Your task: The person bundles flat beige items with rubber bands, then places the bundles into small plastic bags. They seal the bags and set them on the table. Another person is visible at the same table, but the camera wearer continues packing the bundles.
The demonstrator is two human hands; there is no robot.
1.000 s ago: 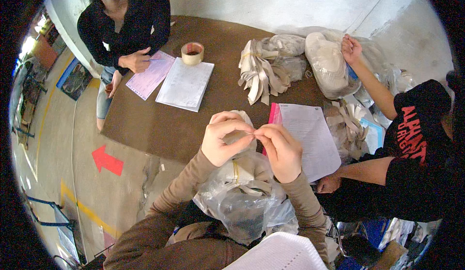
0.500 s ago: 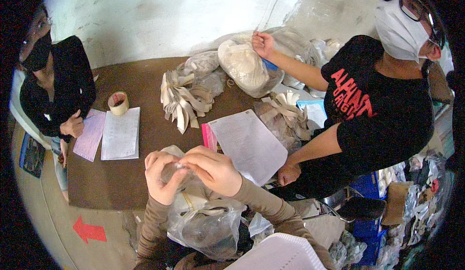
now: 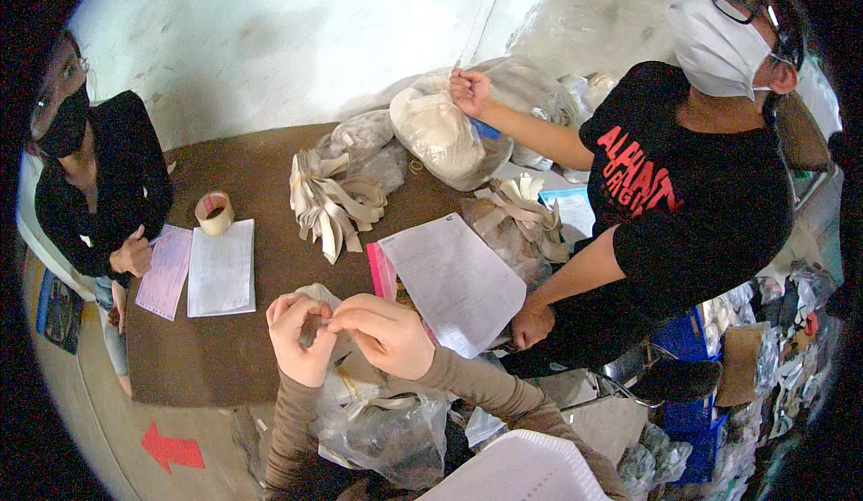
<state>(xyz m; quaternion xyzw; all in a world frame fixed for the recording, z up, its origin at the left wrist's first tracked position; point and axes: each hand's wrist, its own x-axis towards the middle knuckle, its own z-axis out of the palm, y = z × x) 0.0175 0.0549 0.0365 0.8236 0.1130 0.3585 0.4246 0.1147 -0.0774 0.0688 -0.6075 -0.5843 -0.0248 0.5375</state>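
My left hand and my right hand meet at the fingertips above the near edge of the table. Both are closed in a pinch on the gathered top of a clear plastic bag; the pinched bit is small and partly hidden by my fingers. Inside the bag, below my hands, are off-white pieces tied with a yellow band. More of the plastic shows just behind my knuckles. A sheet of white paper in a pink-edged clear sleeve lies to the right of my right hand.
On the brown table are a tape roll, white papers, a pink sheet, bundled off-white strips and full plastic bags. A seated person holds a pen at left; another sits close at right. Blue crates stand lower right.
My view has shifted slightly, so the scene sits a little differently. My fingertips have drawn closer together at the pinch. The person at left now has a pen tip raised over the pink sheet.
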